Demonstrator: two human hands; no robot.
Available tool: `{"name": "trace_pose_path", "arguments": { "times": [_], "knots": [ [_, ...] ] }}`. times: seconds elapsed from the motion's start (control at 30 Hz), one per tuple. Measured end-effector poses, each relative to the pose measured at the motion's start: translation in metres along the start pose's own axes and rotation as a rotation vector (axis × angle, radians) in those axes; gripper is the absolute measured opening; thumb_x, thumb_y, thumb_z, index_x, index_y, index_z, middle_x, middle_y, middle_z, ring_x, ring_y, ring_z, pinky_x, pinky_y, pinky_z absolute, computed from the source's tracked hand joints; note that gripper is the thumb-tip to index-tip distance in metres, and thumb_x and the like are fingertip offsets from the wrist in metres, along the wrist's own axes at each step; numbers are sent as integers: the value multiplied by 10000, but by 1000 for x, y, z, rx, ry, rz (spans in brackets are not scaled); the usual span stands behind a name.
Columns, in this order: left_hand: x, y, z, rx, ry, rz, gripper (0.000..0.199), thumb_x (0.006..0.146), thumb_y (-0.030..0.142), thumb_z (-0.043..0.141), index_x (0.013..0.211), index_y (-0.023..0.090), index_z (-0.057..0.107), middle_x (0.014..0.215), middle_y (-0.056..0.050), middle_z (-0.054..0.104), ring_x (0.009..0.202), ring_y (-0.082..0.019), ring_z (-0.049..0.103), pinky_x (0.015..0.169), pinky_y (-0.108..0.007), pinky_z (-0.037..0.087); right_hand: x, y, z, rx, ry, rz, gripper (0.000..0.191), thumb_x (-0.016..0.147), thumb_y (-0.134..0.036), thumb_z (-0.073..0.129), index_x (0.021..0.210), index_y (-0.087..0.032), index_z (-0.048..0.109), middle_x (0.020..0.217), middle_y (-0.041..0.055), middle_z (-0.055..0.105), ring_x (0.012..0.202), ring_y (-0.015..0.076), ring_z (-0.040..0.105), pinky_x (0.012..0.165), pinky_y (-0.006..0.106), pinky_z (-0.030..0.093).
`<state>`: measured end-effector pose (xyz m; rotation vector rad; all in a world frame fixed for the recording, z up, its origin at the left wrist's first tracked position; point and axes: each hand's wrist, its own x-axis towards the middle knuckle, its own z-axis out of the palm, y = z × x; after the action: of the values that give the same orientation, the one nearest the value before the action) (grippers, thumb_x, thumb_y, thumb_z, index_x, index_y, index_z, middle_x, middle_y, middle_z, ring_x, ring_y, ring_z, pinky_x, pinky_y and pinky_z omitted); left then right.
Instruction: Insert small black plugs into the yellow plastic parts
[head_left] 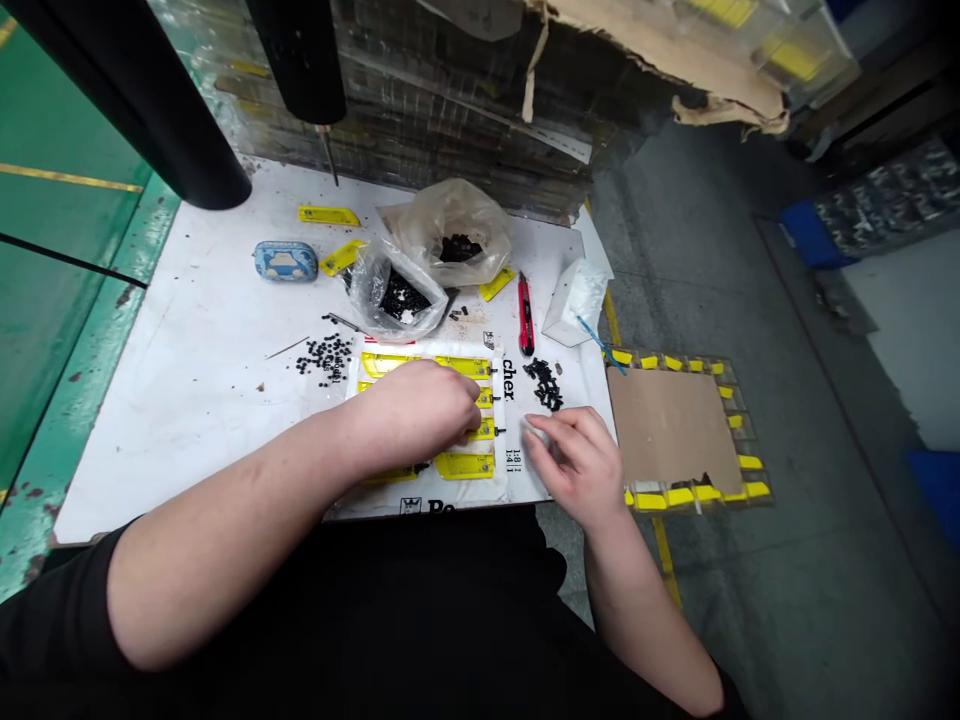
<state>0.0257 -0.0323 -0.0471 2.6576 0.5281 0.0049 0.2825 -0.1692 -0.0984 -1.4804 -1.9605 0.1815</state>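
Currently, the left hand (409, 415) lies over yellow strips (465, 465), its grip hidden, state unknown; the right hand (574, 465), grip spread, sits near black parts (544, 385) on the bench (187, 420).

Black lettering reading "cher" (508, 378) runs sideways along a white printed sheet (586, 395) at 3 o'clock on the work surface, with the small figures "1:8" and "1:4" (513, 459) stacked just below it. At the sheet's 6 o'clock edge, bold black letters (439, 507) begin "Po", the rest out of sight, beside a small black logo (410, 506). A blue tin (286, 261) at 10 o'clock bears pale lettering, too small to read.
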Motion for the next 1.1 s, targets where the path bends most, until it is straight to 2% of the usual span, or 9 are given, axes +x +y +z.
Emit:
{"name": "trace_pose_path", "arguments": {
  "times": [0.1,0.3,0.4,0.57,0.73,0.97,1.1],
  "knots": [
    [1,2,-1,17,-31,-19,147,955,159,731,853,218,819,807,-21,680,712,-171,573,622,-330,253,8,-7,6,20,-100,-74,220,1069,-173,721,1260,-273,760,1023,61,684,923,254,635,822,454,543],
    [2,1,-1,24,-32,-21,95,936,186,777,890,240,840,832,-21,694,715,-177,589,615,-335,258,16,-6,10,42,-184,-42,99,1089,-193,704,1162,-247,744,1031,57,679,964,261,622,862,468,522],
    [1,1,-1,23,-16,-18,131,941,157,751,854,222,824,814,-24,683,688,-171,567,607,-338,239,16,-4,9,53,-192,-51,86,1091,-186,710,1133,-255,739,1022,49,688,958,257,623,859,462,523],
    [1,3,-2,38,-37,-14,165,965,156,723,830,205,805,807,-29,673,708,-189,595,607,-355,239,16,-5,12,44,-168,-85,150,1107,-145,651,1191,-253,713,1057,70,693,961,264,626,844,455,541],
    [1,1,2,9,13,0,182,965,170,739,793,195,793,766,-22,655,684,-177,583,613,-350,275,19,-8,15,-20,-212,-125,170,1111,-124,602,1186,-242,699,1075,86,696,965,275,614,845,455,541],
    [2,1,3,66,-37,-11,143,975,203,726,872,209,824,852,-39,724,703,-178,595,625,-329,301,20,-10,15,-2,-209,-123,139,1102,-114,618,1142,-231,683,1053,82,693,961,274,608,851,454,540],
    [1,1,4,38,-13,-3,145,965,188,741,847,211,824,813,-34,700,692,-184,586,623,-338,297,23,-16,13,-46,-228,-114,119,1108,-135,620,1137,-232,682,1042,78,694,956,276,602,850,456,523]
  ]
}}
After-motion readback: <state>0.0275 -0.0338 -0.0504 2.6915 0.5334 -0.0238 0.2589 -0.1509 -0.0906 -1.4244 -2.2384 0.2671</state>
